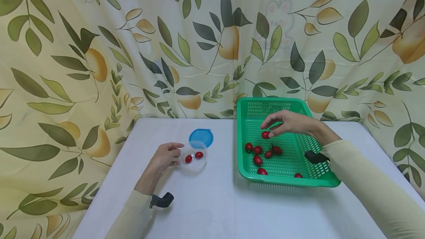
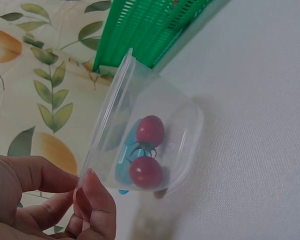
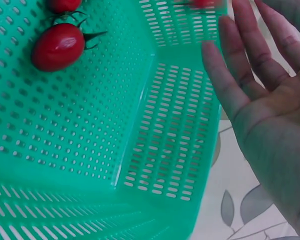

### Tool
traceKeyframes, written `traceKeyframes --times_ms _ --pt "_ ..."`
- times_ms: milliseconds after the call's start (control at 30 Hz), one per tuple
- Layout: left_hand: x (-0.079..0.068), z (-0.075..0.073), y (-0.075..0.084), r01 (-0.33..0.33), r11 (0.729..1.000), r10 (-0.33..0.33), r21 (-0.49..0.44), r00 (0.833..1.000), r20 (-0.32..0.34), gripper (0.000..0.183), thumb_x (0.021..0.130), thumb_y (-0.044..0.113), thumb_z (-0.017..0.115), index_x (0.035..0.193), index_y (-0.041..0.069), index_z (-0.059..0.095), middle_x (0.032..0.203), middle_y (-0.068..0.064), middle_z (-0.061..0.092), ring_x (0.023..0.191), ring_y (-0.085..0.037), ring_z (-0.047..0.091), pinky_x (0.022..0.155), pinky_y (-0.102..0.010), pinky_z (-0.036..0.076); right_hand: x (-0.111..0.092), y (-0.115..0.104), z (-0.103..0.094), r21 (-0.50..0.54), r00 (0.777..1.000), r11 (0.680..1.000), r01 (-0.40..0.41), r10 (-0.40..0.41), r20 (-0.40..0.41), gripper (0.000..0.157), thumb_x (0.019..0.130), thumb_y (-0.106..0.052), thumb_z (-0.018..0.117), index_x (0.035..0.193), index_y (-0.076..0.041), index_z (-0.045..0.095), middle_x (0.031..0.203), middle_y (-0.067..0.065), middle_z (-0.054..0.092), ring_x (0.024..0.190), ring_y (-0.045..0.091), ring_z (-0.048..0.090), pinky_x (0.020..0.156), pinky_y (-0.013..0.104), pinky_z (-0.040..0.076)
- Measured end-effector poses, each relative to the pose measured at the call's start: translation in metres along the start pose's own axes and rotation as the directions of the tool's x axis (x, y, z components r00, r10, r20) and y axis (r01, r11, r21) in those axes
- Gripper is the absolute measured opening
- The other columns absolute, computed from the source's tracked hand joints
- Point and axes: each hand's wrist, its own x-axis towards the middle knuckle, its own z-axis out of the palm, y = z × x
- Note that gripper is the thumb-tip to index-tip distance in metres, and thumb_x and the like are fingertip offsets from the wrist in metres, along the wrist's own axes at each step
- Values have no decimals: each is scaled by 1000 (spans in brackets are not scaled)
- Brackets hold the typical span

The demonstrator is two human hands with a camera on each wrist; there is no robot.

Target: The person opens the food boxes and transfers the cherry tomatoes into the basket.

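Note:
My left hand [image 1: 165, 156] pinches the rim of a clear plastic container [image 2: 182, 107] between thumb and fingers. Inside the container lie two red cherry tomatoes [image 2: 146, 172] with green stems. Above the floor of a green basket [image 1: 243, 165], my right hand [image 1: 288, 123] holds one cherry tomato [image 1: 265, 134] at its fingertips. The right wrist view shows that tomato blurred and cut off at the top edge, with the other fingers [image 3: 255, 55] extended. Several more cherry tomatoes [image 1: 257, 150] lie in the basket, mostly on its left side.
A round blue lid [image 1: 207, 137] lies on the white tablecloth [image 1: 212, 202] just behind the container. The perforated basket walls rise around the tomatoes. Behind the table hangs a curtain [image 1: 206, 76] printed with leaves and fruit.

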Motion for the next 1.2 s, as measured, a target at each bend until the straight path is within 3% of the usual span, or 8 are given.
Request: traceKeyframes --times_ms 200,467,567,900,1200 --pt "-1 0 -1 11 1000 -11 3 1000 -3 30 98 4 58 128 4 67 105 -14 56 84 -24 57 70 -27 58 7 -6 2 -20 999 999 30 -30 -9 38 90 -19 78 125 -11 67 129 9 65 124 36 59 97 30 54" --pt "-1 0 0 10 1000 -10 1 1000 2 31 98 4 58 128 4 67 113 -17 58 83 -24 57 69 -27 58 21 -34 16 -31 997 997 70 -69 32 36 92 -19 76 124 -8 68 121 6 69 115 29 63 92 33 56" --pt "-1 0 1 14 1000 -14 6 1000 -2 31 98 4 59 128 4 67 115 -17 58 83 -23 57 69 -27 58 31 -44 22 -29 995 996 85 -83 61 35 92 -18 76 124 -7 68 119 8 69 115 34 62 90 34 57" --pt "-1 1 4 13 1000 -13 2 1000 6 32 98 4 58 129 4 66 120 -19 58 87 -25 58 70 -27 58 71 -76 43 -43 980 991 130 -122 158 31 92 -15 75 122 -13 69 118 4 70 115 32 63 92 34 57" --pt "-1 1 4 16 1000 -16 -3 1000 8 32 98 4 58 129 5 66 123 -18 58 90 -26 57 71 -27 59 104 -101 69 -57 963 993 102 -85 257 32 93 -14 74 125 -12 68 120 3 69 118 31 62 95 36 56"
